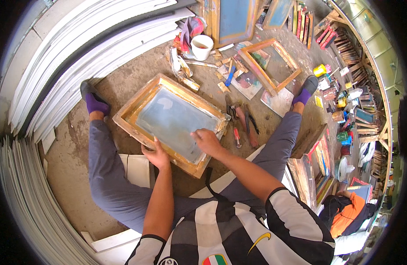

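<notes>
A wooden screen-printing frame (137,99) with a pale blue-grey mesh (175,119) lies on the dirt floor between my spread legs. My left hand (157,154) grips the frame's near wooden edge. My right hand (205,140) rests on the mesh near its right side, fingers curled; whether it holds anything is not visible.
Pliers and red-handled tools (241,121) lie right of the frame. A white cup (201,46) and a second empty wooden frame (269,66) sit beyond. White boards (80,48) are stacked at left. Paint pots (340,95) and more frames crowd the right, where another person in orange (347,214) sits.
</notes>
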### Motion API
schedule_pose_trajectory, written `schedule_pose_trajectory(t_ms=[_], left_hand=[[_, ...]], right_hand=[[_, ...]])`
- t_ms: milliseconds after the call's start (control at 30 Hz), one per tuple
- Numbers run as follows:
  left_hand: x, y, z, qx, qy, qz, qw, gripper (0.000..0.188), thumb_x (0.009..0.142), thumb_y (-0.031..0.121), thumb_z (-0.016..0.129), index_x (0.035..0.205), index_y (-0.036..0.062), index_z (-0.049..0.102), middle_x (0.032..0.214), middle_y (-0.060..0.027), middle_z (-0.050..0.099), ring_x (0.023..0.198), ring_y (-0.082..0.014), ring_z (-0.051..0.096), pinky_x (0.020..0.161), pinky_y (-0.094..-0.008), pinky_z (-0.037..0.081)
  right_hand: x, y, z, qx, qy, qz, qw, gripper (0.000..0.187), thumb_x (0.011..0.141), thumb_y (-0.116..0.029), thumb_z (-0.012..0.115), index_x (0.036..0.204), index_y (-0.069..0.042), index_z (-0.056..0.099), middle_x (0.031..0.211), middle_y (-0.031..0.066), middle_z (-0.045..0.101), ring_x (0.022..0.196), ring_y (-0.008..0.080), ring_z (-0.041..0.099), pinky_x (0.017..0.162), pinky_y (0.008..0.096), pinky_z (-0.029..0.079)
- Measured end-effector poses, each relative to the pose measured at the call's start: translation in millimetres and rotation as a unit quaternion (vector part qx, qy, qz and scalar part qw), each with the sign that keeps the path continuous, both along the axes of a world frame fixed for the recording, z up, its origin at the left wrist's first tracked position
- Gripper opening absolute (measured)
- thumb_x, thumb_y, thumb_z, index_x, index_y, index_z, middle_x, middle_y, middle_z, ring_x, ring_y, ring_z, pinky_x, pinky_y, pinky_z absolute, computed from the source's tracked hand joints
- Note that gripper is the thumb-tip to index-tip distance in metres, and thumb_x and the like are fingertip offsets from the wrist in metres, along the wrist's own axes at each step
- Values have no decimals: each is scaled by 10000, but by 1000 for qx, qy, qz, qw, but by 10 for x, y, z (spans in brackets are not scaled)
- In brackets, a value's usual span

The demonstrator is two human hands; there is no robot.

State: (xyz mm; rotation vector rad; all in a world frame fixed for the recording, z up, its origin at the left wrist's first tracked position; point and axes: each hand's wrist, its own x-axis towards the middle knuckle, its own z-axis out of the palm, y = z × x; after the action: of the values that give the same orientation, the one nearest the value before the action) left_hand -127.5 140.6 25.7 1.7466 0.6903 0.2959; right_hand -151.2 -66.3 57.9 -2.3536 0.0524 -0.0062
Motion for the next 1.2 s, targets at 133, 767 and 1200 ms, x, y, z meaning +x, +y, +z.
schedule_pose_trajectory(t_ms=[133, 767, 1200], left_hand=[[84, 54, 193, -27, -21, -2, 999, 829, 914, 347, 747, 1402, -180, 335, 1316, -300, 536, 1190, -344, 575, 1006, -412, 477], [101, 109, 43, -92, -72, -9, 993, 818, 910, 338, 756, 1413, -162, 347, 1325, -304, 520, 1181, -329, 572, 992, -405, 476], [128, 101, 177, -51, -34, -9, 998, 815, 915, 337, 749, 1412, -163, 340, 1332, -299, 513, 1212, -342, 555, 1021, -419, 459]], right_hand=[[273, -361, 27, 23, 51, -68, 996, 262, 901, -255, 692, 902, 0, 635, 848, 232, 662, 892, 405, 666, 779, 469, 511], [1272, -493, -132, 16, 114, 209, 971, 232, 824, -322, 768, 905, -108, 723, 940, 94, 737, 876, 304, 701, 762, 413, 536], [213, -237, -495, -64, 158, 125, 977, 295, 837, -257, 753, 949, -13, 630, 909, 174, 703, 881, 388, 679, 767, 500, 525]])
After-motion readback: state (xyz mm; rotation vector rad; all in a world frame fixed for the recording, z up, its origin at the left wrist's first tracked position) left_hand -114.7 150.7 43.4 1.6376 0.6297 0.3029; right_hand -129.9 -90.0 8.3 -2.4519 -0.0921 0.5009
